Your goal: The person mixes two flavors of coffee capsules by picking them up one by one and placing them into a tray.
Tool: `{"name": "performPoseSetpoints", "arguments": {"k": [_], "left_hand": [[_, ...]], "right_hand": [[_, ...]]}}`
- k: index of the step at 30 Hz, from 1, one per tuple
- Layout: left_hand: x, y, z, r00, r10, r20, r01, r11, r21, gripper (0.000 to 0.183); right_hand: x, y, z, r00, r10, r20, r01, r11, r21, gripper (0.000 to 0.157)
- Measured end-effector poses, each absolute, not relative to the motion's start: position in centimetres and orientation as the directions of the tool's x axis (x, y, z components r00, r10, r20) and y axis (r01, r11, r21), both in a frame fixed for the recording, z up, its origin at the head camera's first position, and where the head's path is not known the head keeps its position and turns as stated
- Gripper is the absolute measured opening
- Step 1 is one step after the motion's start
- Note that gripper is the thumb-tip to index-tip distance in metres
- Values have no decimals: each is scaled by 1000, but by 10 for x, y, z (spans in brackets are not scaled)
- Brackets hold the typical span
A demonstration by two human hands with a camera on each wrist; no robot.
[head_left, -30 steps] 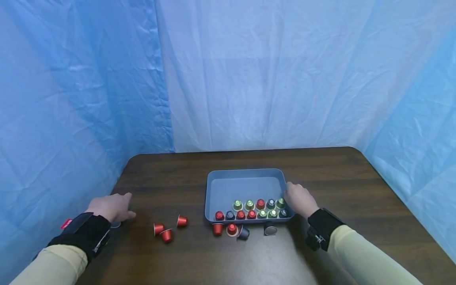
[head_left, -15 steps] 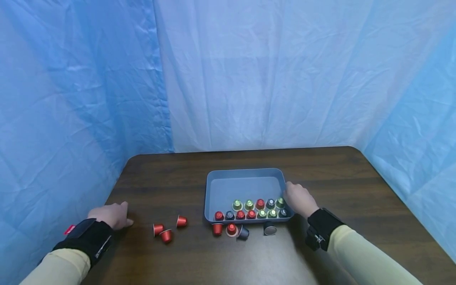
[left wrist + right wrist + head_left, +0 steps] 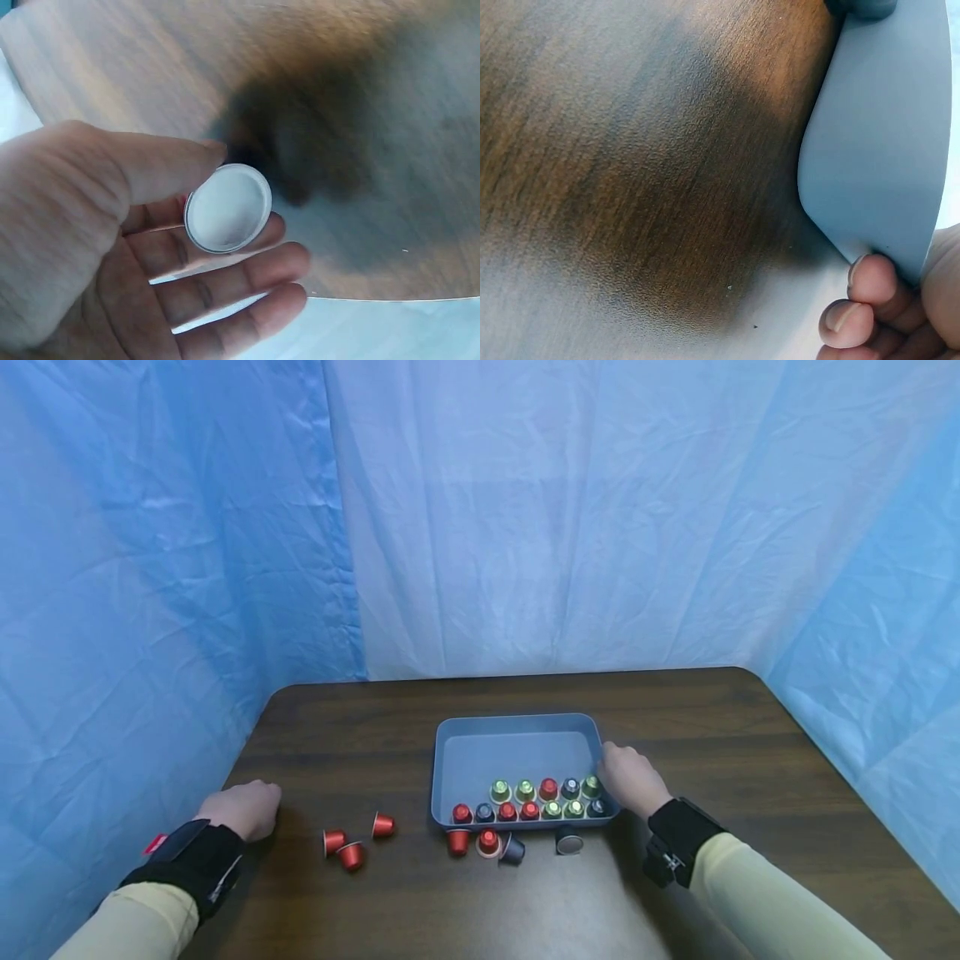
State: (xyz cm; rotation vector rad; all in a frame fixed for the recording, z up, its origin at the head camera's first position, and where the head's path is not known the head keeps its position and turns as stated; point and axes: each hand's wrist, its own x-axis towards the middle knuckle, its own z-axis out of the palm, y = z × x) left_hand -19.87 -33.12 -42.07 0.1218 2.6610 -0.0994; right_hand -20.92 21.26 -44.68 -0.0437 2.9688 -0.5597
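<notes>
left hand [image 3: 243, 808] over the left part of the brown table [image 3: 390, 910]; in the left wrist view its thumb and fingers pinch a white-faced pod [image 3: 228, 208], round face toward the camera, the other fingers loosely extended; the pod's body is mostly hidden; in the head view the hand hides the pod altogether; to the right, three red pods [image 3: 350, 857] lie tipped on the table, two close together, one slightly apart; next, a blue-grey tray [image 3: 517, 747], two rows of pods [image 3: 529, 812] along its near side, five behind and seven in front, in red, green and dark colours; just outside the near wall, left to right: a red pod [image 3: 458, 843], a second red pod [image 3: 487, 841] standing rim down, a tipped dark pod [image 3: 513, 851], another dark pod [image 3: 568, 840] on its side; farthest right, right hand [image 3: 632, 781] grips the tray's right side, curled fingertips [image 3: 874, 279] at the corner's lower edge; blue sheets [image 3: 540, 527] hang behind the table.
</notes>
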Motion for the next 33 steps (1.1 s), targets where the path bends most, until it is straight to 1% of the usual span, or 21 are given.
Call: {"name": "performPoseSetpoints", "arguments": {"k": [4, 11, 16, 22, 28, 33], "left_hand": [[-201, -322, -411, -896, 103, -432, 137, 989, -47, 13], [-201, -301, -395, -923, 185, -337, 204, 979, -22, 11], [-202, -283, -387, -929, 215, -301, 214, 976, 37, 16], [-205, -261, -380, -927, 277, -253, 257, 960, 113, 16], [-205, -241, -377, -924, 345, -165, 336, 938, 83, 23], [-206, -230, -375, -924, 367, -108, 358, 929, 98, 22]], "right_hand": [[-209, 213, -447, -992, -49, -115, -3, 930, -368, 28], [-210, 212, -447, -993, -54, -108, -11, 931, -365, 28], [-211, 213, -447, -993, -54, -103, -13, 932, -361, 28], [-212, 214, -447, -993, -56, -105, -14, 931, -364, 27], [-210, 213, -448, -994, -54, -99, -14, 931, -365, 26], [-210, 213, -447, -994, -62, -90, -26, 933, -359, 25]]}}
